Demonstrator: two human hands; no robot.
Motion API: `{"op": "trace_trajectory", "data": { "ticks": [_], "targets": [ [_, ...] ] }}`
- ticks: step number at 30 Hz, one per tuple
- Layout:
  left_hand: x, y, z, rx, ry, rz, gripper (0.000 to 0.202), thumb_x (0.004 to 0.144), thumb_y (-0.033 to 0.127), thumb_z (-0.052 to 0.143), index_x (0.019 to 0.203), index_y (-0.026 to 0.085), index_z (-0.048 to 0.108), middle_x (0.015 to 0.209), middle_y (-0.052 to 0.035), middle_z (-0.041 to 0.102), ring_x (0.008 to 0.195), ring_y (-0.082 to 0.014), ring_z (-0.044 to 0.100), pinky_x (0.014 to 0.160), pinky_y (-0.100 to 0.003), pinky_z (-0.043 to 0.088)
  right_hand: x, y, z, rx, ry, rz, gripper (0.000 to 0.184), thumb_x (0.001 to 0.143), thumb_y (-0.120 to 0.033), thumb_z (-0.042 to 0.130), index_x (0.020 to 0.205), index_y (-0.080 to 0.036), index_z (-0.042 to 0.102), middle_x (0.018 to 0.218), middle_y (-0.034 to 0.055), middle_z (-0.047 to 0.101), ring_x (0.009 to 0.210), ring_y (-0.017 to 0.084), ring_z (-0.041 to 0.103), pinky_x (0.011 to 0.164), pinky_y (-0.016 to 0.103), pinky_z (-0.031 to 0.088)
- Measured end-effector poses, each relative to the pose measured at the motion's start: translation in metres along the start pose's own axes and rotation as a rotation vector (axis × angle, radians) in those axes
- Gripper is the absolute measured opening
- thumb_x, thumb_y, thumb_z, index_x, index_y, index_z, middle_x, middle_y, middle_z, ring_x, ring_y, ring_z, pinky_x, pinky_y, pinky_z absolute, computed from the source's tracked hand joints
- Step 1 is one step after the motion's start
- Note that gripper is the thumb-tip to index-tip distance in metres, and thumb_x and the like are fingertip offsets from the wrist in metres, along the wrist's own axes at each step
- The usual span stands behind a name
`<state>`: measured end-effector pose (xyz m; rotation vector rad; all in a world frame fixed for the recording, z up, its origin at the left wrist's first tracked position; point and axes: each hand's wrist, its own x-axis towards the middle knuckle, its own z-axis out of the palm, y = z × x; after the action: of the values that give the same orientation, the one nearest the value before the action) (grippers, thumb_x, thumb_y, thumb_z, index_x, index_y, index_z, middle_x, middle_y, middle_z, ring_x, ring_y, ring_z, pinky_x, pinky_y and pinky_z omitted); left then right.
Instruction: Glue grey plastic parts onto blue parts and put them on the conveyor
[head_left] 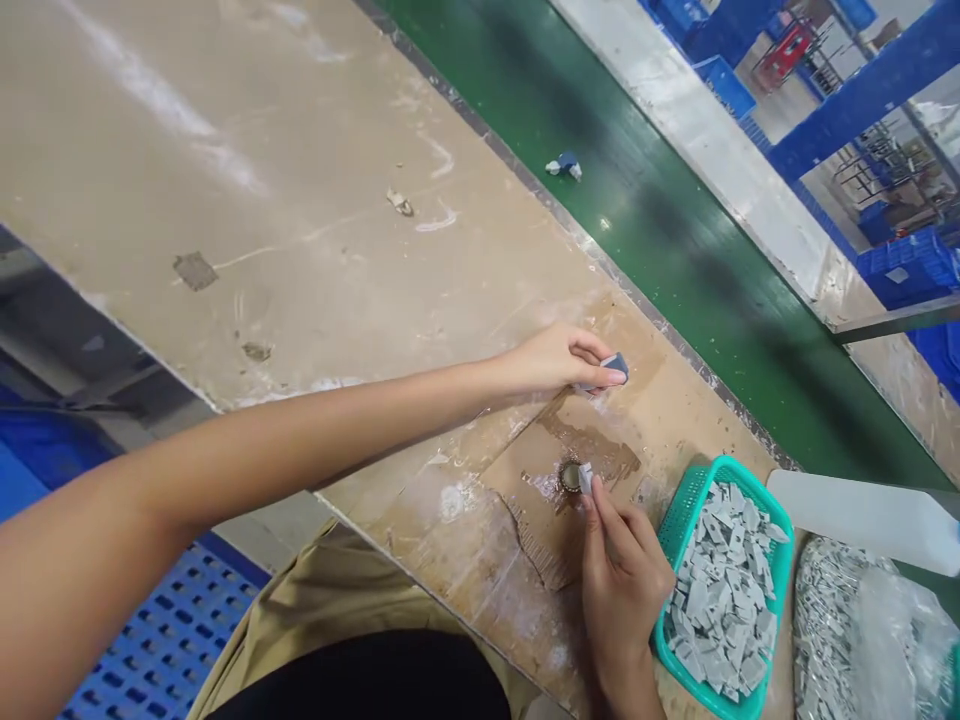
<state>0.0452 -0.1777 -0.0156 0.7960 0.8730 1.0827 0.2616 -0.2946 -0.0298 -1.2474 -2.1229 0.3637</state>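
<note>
My left hand [562, 358] is closed on a small dark blue-grey piece [616, 366], held just above the worktable near the green belt. Between the thumb and fingertips of my right hand [626, 565] is a small light grey plastic piece [586, 478]. That piece is at the edge of a small round cap [570, 475], which looks like a bottle cap. The cap lies on a torn, wet-stained sheet of cardboard [551, 535]. Whether the grey piece touches the cap, I cannot tell.
A turquoise basket [664, 640] of grey plastic pieces stands right of my right hand. Beyond it are a white bottle [862, 510] and a clear bag of small parts [847, 620]. Past the table edge runs a green conveyor belt [645, 220] carrying a small blue-and-white piece [566, 165].
</note>
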Motion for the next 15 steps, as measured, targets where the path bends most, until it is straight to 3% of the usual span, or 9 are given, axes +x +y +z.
{"op": "trace_trajectory", "data": {
  "ticks": [10,15],
  "targets": [
    [0.004,-0.013,-0.004,0.117,-0.060,0.093,0.017,0.073,0.026,0.079,0.074,0.010,0.073,0.066,-0.0046,0.068,0.064,-0.0119,0.059,0.066,-0.025,0.045,0.003,-0.002,0.002,-0.065,-0.041,-0.032,0.033,0.094,-0.009,0.062,0.123,-0.022,0.070,0.093,0.0044,0.072,0.081,0.012,0.068,0.074,0.023,0.057],
    [0.003,-0.013,-0.001,0.106,-0.037,0.052,0.009,0.068,0.013,0.080,0.074,0.010,0.074,0.065,-0.0036,0.068,0.062,-0.0115,0.059,0.064,-0.024,0.044,0.005,-0.004,0.001,-0.030,-0.038,-0.037,0.037,0.094,-0.007,0.061,0.125,-0.025,0.069,0.095,0.0046,0.071,0.084,0.013,0.068,0.075,0.025,0.057]
  ]
}}
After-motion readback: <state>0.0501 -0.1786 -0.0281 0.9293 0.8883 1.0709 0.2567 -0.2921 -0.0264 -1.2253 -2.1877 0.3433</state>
